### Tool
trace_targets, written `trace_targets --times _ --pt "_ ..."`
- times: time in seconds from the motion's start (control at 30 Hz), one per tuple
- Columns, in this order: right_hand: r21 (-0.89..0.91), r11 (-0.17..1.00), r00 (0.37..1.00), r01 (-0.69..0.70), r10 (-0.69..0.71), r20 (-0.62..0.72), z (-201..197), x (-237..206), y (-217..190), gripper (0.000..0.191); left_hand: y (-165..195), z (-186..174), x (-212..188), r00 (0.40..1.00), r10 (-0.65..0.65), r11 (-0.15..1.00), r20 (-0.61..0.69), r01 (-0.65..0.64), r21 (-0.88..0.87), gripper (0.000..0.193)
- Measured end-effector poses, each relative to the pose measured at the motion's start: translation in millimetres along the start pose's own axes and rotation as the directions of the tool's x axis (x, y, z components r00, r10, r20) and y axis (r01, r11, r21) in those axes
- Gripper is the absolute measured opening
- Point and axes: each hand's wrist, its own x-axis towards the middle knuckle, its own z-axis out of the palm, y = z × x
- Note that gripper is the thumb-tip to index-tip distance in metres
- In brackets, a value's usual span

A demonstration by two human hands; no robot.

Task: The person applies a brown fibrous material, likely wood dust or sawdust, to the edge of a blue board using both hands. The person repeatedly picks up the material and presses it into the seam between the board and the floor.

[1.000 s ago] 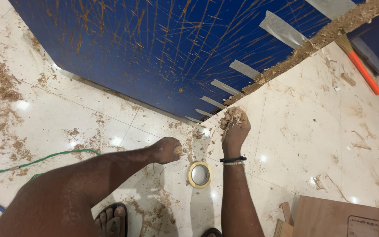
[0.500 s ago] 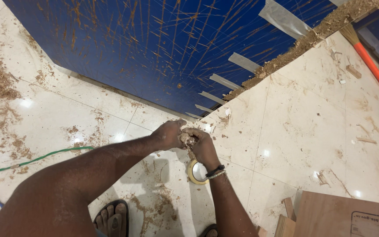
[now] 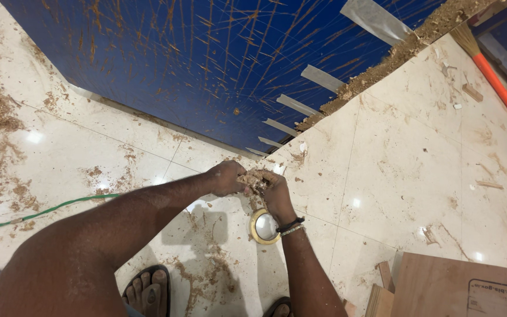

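Observation:
My left hand (image 3: 227, 178) and my right hand (image 3: 271, 189) meet low over the pale marble floor (image 3: 406, 176). Both are closed together around a clump of brown sawdust (image 3: 253, 180). Just below my right wrist a roll of tape (image 3: 263, 226) lies flat on the floor. A large blue board (image 3: 206, 64), scratched and streaked with sawdust, lies just beyond my hands, its corner near my fingers. Strips of clear tape (image 3: 297, 105) stick out along its right edge.
A ridge of sawdust (image 3: 382, 61) runs along the board's right edge. A broom with an orange handle (image 3: 491, 73) lies at top right. Wooden boards (image 3: 459, 287) sit at bottom right, a green cable (image 3: 48, 208) crosses the left floor, and my sandalled foot (image 3: 146, 290) is below.
My right hand has come back from the board's edge to meet my left hand, and both now close on the sawdust clump. The view shifted slightly.

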Motion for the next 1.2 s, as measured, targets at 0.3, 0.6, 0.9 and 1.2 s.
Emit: trace_targets --times 0.3,0.6,0.9,1.2 --pt "0.216 0.976 0.999 -0.022 0.015 0.033 -5.5 7.4 2.7 0.025 13.1 -9.7 -8.5 0.999 -0.009 1.000 -0.034 0.008 -0.012 0.051" --pt "-0.097 0.989 0.994 0.107 -0.108 -0.007 5.6 1.1 -9.8 0.027 22.0 -5.8 -21.1 1.000 0.019 0.998 -0.006 -0.019 0.065 0.041" --pt "0.064 0.898 0.784 0.435 -0.343 -0.517 -7.3 -0.3 -55.1 0.017 16.6 1.9 -0.2 0.989 -0.012 0.999 -0.150 0.007 -0.033 0.036" --pt "-0.016 0.849 0.667 0.529 -0.426 -0.611 -41.2 16.7 -65.7 0.024 -17.0 19.5 6.1 0.980 0.068 0.996 -0.188 -0.055 0.072 0.047"
